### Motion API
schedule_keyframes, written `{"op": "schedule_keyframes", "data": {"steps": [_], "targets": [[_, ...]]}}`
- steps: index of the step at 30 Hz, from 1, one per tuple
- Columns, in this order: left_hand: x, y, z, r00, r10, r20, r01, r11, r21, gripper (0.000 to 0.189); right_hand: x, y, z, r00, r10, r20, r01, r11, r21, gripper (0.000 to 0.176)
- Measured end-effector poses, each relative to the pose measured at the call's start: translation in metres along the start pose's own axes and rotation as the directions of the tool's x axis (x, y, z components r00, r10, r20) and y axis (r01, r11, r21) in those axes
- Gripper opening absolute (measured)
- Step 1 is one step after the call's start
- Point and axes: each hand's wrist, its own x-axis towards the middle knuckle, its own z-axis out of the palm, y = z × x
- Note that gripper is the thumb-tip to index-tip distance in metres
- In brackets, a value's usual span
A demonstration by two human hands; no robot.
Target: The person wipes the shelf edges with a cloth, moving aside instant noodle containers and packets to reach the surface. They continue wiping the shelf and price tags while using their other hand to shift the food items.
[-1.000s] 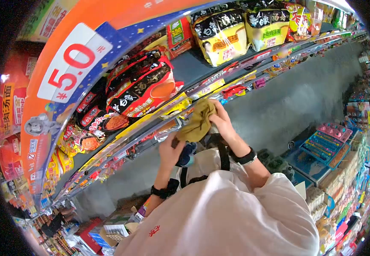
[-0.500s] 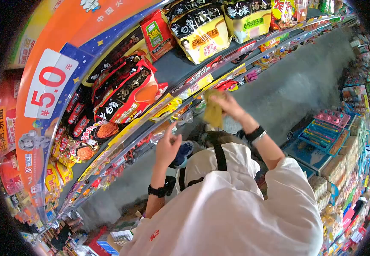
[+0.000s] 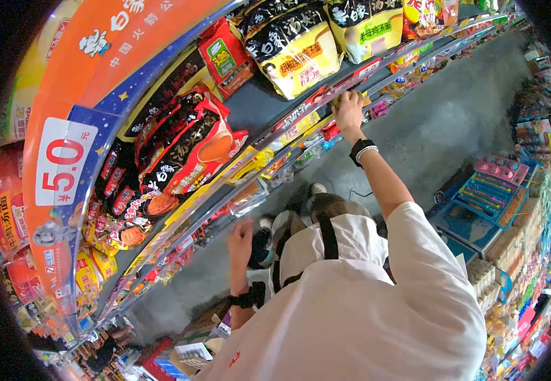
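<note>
My right hand [image 3: 349, 113] presses a yellowish-brown cloth [image 3: 336, 104] against the front edge of the shelf [image 3: 301, 109]. Most of the cloth is hidden under the fingers. Lower and to the left, my left hand [image 3: 240, 240] hangs in the air beside the lower shelf goods, blurred, its fingers loosely apart and nothing seen in it. Black-and-yellow noodle packs [image 3: 295, 54] stand on the shelf behind my right hand. Nearer the left, red-and-black noodle packs [image 3: 189, 149] lean against one another.
A white 5.0 price sign [image 3: 66, 162] hangs on an orange and blue display panel [image 3: 66, 82] at the left. Grey floor [image 3: 440, 114] runs along the aisle. To the right are stacked goods and a blue tray of colourful items [image 3: 486, 197].
My right hand has moved away from my body to the shelf edge, taking the cloth with it. My left hand has dropped lower and away from the shelf front.
</note>
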Motion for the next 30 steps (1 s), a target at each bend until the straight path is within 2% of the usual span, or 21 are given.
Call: {"op": "schedule_keyframes", "data": {"steps": [2,3,4,6,7,8,10,11,12,14,16,19,20,21,22,24,25,26,28,29,30], "targets": [[0.003,-0.016,0.007,0.998,0.051,-0.038,-0.052,0.999,-0.009,0.02,0.003,0.0,0.002,0.955,-0.123,0.271,0.147,0.987,-0.07,0.044],[0.004,-0.019,0.01,0.991,0.107,-0.075,-0.108,0.994,-0.018,0.02,0.009,-0.001,-0.003,0.917,-0.208,0.341,0.253,0.963,-0.091,0.036],[0.006,-0.022,0.013,0.992,0.107,-0.07,-0.109,0.994,-0.021,0.02,0.012,-0.003,-0.009,0.917,-0.205,0.342,0.252,0.963,-0.097,0.036],[0.01,-0.022,0.016,0.994,0.105,-0.001,-0.105,0.991,0.079,0.02,0.018,-0.013,-0.021,0.716,-0.327,0.616,0.483,0.87,-0.1,0.032],[0.013,-0.018,0.019,0.994,0.109,0.005,-0.109,0.991,0.075,0.02,0.015,-0.012,-0.018,0.701,-0.406,0.586,0.564,0.819,-0.107,0.029],[0.015,-0.014,0.023,0.996,0.088,-0.004,-0.088,0.995,0.051,0.02,0.015,-0.009,-0.016,0.704,-0.401,0.586,0.562,0.819,-0.114,0.029],[0.022,-0.01,0.026,0.997,0.072,-0.005,-0.072,0.997,0.028,0.02,0.016,-0.005,-0.016,0.725,-0.443,0.528,0.52,0.854,0.002,0.028],[0.026,-0.013,0.027,0.998,0.061,-0.001,-0.061,0.998,0.028,0.02,0.017,-0.001,-0.017,0.771,-0.47,0.429,0.498,0.866,0.054,0.026],[0.029,-0.017,0.027,0.999,0.047,0.001,-0.047,0.999,0.027,0.02,0.022,0.004,-0.016,0.772,-0.469,0.429,0.497,0.866,0.054,0.026],[0.035,-0.037,0.028,0.997,0.068,-0.042,-0.067,0.997,0.025,0.021,0.037,0.016,-0.008,0.856,-0.238,0.46,0.349,0.921,-0.175,0.024],[0.034,-0.045,0.024,0.992,0.088,-0.09,-0.086,0.996,0.026,0.021,0.039,0.02,-0.02,0.867,-0.243,0.436,0.356,0.913,-0.199,0.025],[0.023,-0.055,0.018,0.997,0.026,-0.068,-0.022,0.997,0.072,0.023,0.037,0.015,-0.022,0.866,-0.189,0.464,0.303,0.935,-0.185,0.032],[0.02,-0.059,0.018,0.997,-0.067,-0.026,0.069,0.992,0.109,0.022,0.035,0.017,-0.018,0.865,-0.188,0.464,0.303,0.935,-0.186,0.032],[0.017,-0.062,0.018,0.987,-0.16,0.011,0.157,0.976,0.15,0.022,0.033,0.02,-0.009,0.871,-0.212,0.443,0.295,0.947,-0.125,0.032],[0.014,-0.06,0.017,0.987,-0.159,0.01,0.156,0.976,0.151,0.022,0.034,0.021,-0.004,0.877,-0.235,0.419,0.287,0.956,-0.063,0.032],[0.006,-0.059,0.016,0.981,-0.193,-0.009,0.193,0.972,0.136,0.021,0.043,0.031,-0.002,0.847,-0.134,0.515,0.034,0.979,0.199,0.03],[0.005,-0.072,0.018,0.992,-0.117,-0.046,0.119,0.991,0.053,0.02,0.034,0.038,-0.003,0.938,-0.176,0.297,0.078,0.946,0.314,0.033],[0.004,-0.086,0.018,0.991,-0.123,-0.052,0.126,0.991,0.051,0.02,0.032,0.046,-0.003,0.936,-0.184,0.301,0.083,0.944,0.318,0.033],[0.004,-0.095,0.015,0.993,-0.107,-0.047,0.105,0.994,-0.028,0.021,0.025,0.068,0.0,0.98,0.03,0.196,-0.135,0.824,0.55,0.042],[0.006,-0.107,0.014,0.996,-0.065,-0.054,0.062,0.997,-0.052,0.023,0.018,0.077,-0.003,0.942,0.191,0.276,-0.333,0.639,0.693,0.044],[0.011,-0.128,0.013,0.996,-0.071,-0.059,0.068,0.996,-0.056,0.023,0.006,0.079,-0.013,0.865,0.322,0.385,-0.492,0.39,0.778,0.045]]}}
